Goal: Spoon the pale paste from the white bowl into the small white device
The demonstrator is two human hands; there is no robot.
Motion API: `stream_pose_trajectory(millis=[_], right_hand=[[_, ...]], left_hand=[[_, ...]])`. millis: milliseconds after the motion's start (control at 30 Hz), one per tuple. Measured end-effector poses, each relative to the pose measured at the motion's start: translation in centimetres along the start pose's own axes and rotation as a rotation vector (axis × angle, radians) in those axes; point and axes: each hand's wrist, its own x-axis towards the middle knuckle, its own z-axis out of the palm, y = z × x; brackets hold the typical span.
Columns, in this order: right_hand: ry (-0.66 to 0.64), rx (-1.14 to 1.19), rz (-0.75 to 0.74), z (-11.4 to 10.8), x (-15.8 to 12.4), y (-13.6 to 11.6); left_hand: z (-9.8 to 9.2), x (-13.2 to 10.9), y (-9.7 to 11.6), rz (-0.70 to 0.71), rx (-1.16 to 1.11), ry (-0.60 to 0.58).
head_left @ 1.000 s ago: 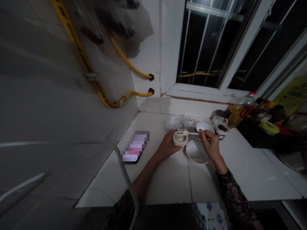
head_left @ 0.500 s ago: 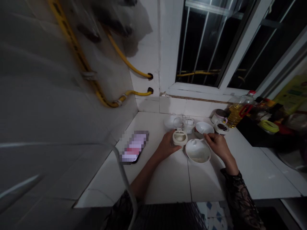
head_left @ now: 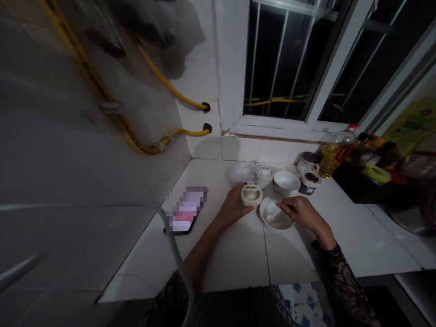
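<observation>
My left hand (head_left: 233, 207) is wrapped round a small cream round container (head_left: 251, 195) with something pale inside it, standing on the white tiled counter (head_left: 238, 254). My right hand (head_left: 299, 212) pinches the handle of a white spoon (head_left: 272, 215), whose tip dips into the near white bowl (head_left: 274, 215) right of the container. That bowl has a little pale stuff at its bottom. A second white bowl (head_left: 286, 181) stands just behind it.
A phone (head_left: 185, 210) lies left of my hands. Behind the bowls are a third bowl (head_left: 238, 172), a small glass (head_left: 264, 175), two small jars (head_left: 309, 180) and an oil bottle (head_left: 332, 154). A dark tray of bottles (head_left: 374, 181) is at right, a barred window (head_left: 289, 59) behind.
My right hand brought the spoon from over the cream container across and down into the near bowl. My left hand kept its hold on the container. The view shifted slightly.
</observation>
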Motion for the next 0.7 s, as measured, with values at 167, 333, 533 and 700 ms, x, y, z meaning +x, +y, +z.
stream_pose_trajectory(millis=[167,333,533,700], right_hand=[[-0.014,-0.171,0.228,-1.4,-0.6,1.1],[-0.083,-0.033,0.205,-0.2,0.1,-0.2],[-0.001,0.363,0.186,1.8,0.7,-1.0],[0.024,0.577,0.268,2.0,0.6,-0.1]], left_hand=[[0.1,0.0,-0.1,-0.004,-0.006,0.002],[0.1,0.0,0.0,-0.024,-0.044,0.007],[-0.1,-0.1,0.1,-0.038,-0.052,-0.003],[-0.2,-0.1,0.3,-0.035,-0.051,-0.012]])
